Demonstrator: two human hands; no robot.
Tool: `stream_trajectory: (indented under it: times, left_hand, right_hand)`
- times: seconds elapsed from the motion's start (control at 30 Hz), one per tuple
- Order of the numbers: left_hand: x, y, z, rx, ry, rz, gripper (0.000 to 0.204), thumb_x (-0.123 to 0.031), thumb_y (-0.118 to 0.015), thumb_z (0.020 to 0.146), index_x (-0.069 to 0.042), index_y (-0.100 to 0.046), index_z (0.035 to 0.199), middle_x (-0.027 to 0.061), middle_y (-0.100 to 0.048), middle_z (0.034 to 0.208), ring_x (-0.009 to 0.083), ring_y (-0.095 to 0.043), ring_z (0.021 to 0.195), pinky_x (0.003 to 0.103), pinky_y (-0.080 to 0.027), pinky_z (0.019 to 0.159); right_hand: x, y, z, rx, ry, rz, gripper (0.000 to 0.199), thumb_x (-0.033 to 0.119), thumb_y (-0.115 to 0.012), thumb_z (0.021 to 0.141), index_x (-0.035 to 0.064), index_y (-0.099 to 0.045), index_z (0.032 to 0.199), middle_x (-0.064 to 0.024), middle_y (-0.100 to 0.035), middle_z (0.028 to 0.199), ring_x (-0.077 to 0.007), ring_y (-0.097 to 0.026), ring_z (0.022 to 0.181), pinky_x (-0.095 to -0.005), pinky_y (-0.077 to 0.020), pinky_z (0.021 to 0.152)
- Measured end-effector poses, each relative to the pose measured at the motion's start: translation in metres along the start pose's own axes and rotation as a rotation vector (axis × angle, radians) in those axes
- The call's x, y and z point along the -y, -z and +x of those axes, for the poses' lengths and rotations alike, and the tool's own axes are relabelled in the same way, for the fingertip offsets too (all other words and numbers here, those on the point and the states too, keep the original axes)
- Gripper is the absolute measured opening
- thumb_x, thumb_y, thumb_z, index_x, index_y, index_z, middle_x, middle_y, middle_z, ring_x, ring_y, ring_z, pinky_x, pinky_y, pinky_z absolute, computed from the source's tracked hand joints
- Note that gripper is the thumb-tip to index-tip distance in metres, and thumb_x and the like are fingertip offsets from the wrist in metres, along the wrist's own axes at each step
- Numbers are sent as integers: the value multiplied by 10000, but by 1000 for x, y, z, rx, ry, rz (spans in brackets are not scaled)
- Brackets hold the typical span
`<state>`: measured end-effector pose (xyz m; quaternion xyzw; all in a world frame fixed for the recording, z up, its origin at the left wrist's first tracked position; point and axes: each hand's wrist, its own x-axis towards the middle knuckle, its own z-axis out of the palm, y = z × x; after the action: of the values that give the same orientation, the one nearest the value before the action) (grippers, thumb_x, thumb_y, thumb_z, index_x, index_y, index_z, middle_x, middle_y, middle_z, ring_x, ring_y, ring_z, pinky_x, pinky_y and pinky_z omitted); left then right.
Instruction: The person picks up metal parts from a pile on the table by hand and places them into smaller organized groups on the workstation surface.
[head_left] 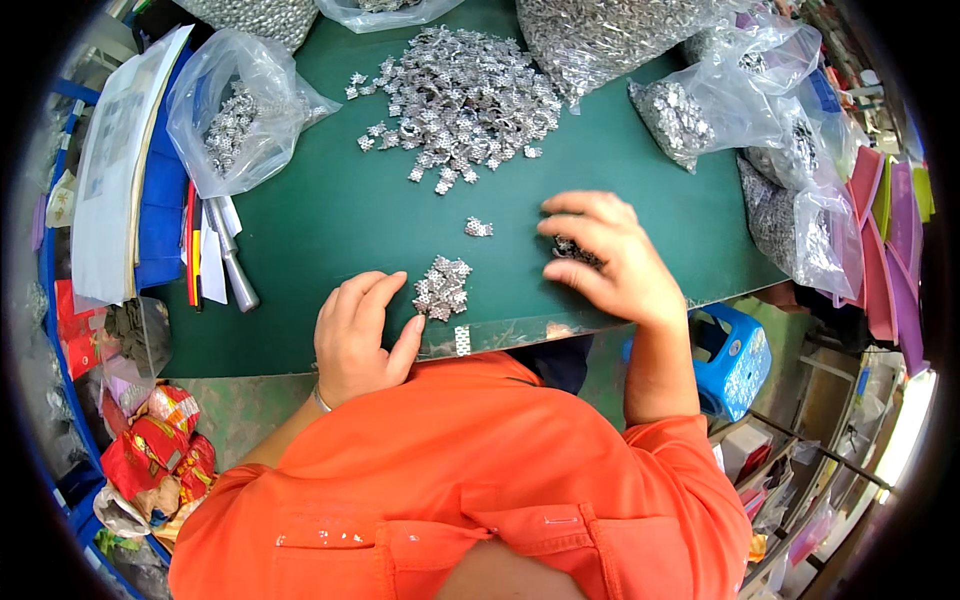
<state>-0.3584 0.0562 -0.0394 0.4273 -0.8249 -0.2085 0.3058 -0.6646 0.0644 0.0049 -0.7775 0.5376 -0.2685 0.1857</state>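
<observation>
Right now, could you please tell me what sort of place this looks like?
Probably a workshop handling metal parts: a heap of small metal pieces lies on the green tabletop, with clear plastic bags of metal pieces around it.

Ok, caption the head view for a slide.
Left hand beside a cluster of silvery pieces, right hand curled around more pieces, larger heap beyond.
</observation>
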Motion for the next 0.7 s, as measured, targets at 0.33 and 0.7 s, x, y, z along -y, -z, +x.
stream_trajectory:
  times: [0.33, 0.7]
  left_hand:
    - [-1, 1, 0, 6, 15, 6, 481, -106, -792, 744, -38, -636, 1195, 119, -628, 1112, 314, -619, 904, 418, -496, 777]
    - [-4, 2, 2, -3, 40, -12, 460, -100, -796, 732, -35, -653, 1164, 114, -633, 1099, 316, -623, 909, 415, -502, 787]
  right_hand:
    - [-9, -26, 10, -297, 187, -245, 177, 83, -782, 769, 80, -661, 898, -60, -625, 938, -289, -596, 871, -415, -444, 807]
    - [-3, -32, 39, -63, 121, -171, 138, 50, -677, 839, 81, -682, 973, -60, -622, 952, -275, -593, 922, -412, -432, 868]
